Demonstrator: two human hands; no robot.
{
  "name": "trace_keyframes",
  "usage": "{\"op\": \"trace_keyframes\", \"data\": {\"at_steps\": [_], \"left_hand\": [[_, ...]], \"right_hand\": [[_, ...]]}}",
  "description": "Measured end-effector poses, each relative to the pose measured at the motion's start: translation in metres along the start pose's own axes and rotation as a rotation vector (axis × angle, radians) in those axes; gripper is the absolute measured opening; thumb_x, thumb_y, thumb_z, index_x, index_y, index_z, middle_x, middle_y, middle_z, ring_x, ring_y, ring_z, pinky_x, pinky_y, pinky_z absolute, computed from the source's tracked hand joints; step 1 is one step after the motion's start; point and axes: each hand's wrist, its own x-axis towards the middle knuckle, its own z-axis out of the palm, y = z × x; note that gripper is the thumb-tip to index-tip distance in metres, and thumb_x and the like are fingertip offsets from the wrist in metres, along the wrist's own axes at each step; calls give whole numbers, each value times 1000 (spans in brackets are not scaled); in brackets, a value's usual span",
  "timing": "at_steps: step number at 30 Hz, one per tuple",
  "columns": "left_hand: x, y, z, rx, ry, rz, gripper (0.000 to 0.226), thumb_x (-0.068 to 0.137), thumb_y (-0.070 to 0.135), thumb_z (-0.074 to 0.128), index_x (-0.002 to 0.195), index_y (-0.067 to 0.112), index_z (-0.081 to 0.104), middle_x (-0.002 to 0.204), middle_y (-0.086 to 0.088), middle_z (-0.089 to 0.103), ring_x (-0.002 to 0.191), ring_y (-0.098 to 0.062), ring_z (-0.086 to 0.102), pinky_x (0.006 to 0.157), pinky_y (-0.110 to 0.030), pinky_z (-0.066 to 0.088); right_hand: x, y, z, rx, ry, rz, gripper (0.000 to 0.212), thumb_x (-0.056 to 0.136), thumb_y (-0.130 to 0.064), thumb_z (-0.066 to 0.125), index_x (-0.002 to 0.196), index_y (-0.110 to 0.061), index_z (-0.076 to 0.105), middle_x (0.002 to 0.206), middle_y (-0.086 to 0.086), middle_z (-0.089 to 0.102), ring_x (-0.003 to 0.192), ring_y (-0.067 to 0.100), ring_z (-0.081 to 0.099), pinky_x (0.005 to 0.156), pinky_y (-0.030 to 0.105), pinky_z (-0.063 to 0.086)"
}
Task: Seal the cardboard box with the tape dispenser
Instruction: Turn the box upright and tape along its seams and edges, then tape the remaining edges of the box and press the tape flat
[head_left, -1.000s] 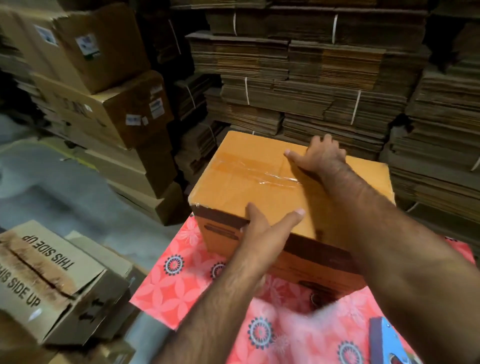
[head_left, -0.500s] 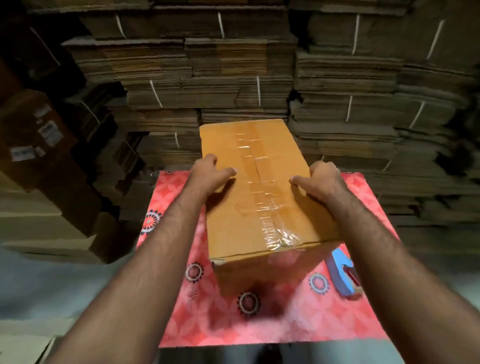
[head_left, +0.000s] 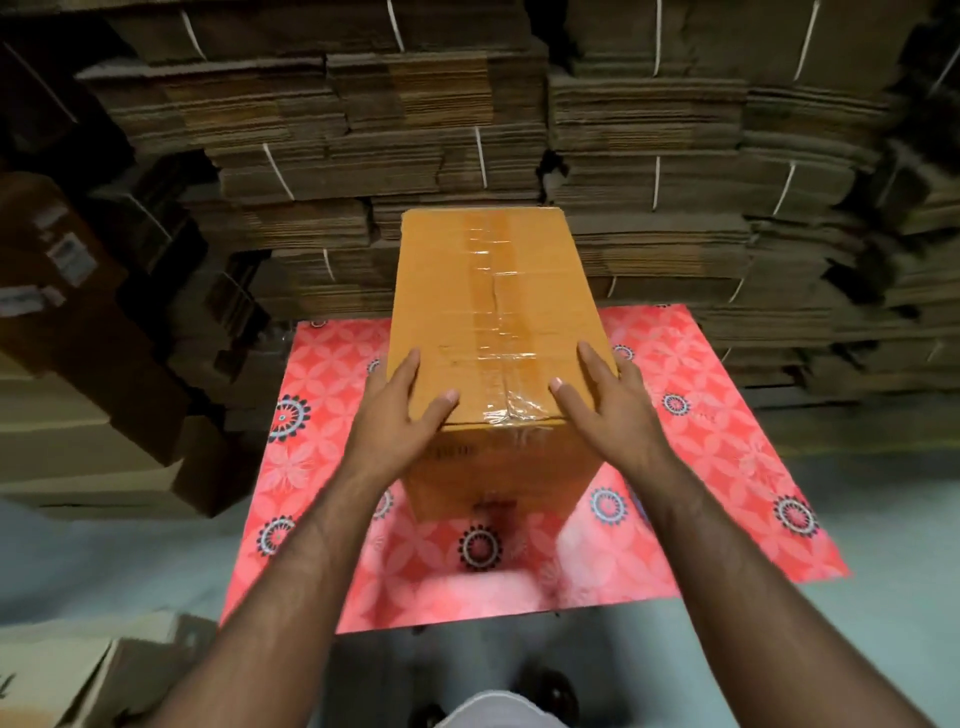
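A: What stood at the far left?
B: Stacked brown cartons (head_left: 78, 291) with white labels — the writing was too blurred to read.
A: And the hands?
B: The left hand (head_left: 400, 415) lay on the near left corner of the cardboard box (head_left: 493, 312), fingers straight and spread. The right hand (head_left: 608, 405) did likewise on the near right corner.
A: The box itself?
B: Upright on the pink patterned mat (head_left: 727, 441), clear tape (head_left: 493, 322) along its top seam. Dark print on its near face was unreadable — partly hidden by the left hand.
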Motion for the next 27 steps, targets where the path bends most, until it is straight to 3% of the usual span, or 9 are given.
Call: {"op": "trace_keyframes", "data": {"at_steps": [3, 5, 8, 12, 15, 18, 22, 24, 27], "left_hand": [[13, 5, -7, 34, -61, 14, 84, 90, 53, 66, 156, 14, 31, 156, -15, 33, 146, -26, 29, 114, -26, 23], [15, 8, -8, 65, -59, -15, 91, 86, 64, 62, 155, 13, 32, 155, -16, 35, 145, -28, 31, 114, -28, 24], [9, 11, -3, 88, 68, -73, 98, 73, 74, 48, 148, 12, 45, 155, -24, 36, 147, -31, 27, 117, -35, 24], [-11, 26, 12, 188, 303, -48, 74, 75, 65, 50, 130, 17, 62, 149, -16, 44, 139, -31, 38, 110, -49, 33], [-23, 36, 31, 336, 328, 15, 59, 80, 59, 54, 126, 24, 64, 147, -5, 47, 136, -26, 40, 103, -56, 33], [-35, 37, 47, 351, 325, 53, 60, 83, 59, 50, 127, 21, 63, 144, -6, 50, 137, -25, 42, 106, -59, 34], [-47, 37, 56, 373, 337, 38, 61, 84, 59, 49, 132, 23, 59, 148, -4, 47, 139, -23, 40, 107, -59, 33], [-51, 39, 57, 374, 325, 37, 63, 83, 60, 47, 133, 24, 58, 150, -3, 45, 140, -23, 39, 107, -61, 34], [-52, 41, 56, 365, 334, 5, 65, 81, 62, 46, 133, 25, 58, 151, -2, 45, 141, -22, 39, 107, -61, 34]], "right_hand": [[19, 3, -2, 51, -59, -6, 81, 82, -72, 45, 152, -35, 32, 158, 17, 24, 146, 28, 25, 118, 39, 25], [28, 7, -12, 170, -129, -36, 80, 83, -70, 47, 151, -31, 35, 156, 12, 30, 144, 24, 30, 118, 37, 27], [29, 39, -24, 465, -87, 21, 57, 94, -56, 52, 144, -27, 49, 137, -2, 55, 119, 13, 58, 106, 37, 45], [18, 128, -17, 119, -53, 198, 38, 91, -30, 61, 125, -14, 56, 108, 12, 69, 91, 32, 67, 84, 43, 53], [8, 174, 2, -109, -254, 299, 48, 88, -30, 66, 123, -4, 48, 108, 23, 66, 99, 40, 64, 79, 38, 46], [-2, 192, 21, -259, -338, 272, 61, 83, -31, 71, 128, 0, 42, 116, 20, 64, 112, 35, 58, 88, 35, 42], [2, 199, 35, -203, -355, 338, 72, 94, -16, 55, 155, -16, 17, 123, 14, 61, 111, 28, 59, 69, 27, 37], [10, 205, 35, -249, -395, 301, 84, 89, -9, 58, 156, -14, 7, 123, 15, 62, 109, 29, 60, 73, 25, 35], [24, 208, 23, -143, -380, 277, 97, 77, -14, 64, 157, -19, 9, 125, 20, 62, 110, 37, 61, 86, 35, 47]]}}
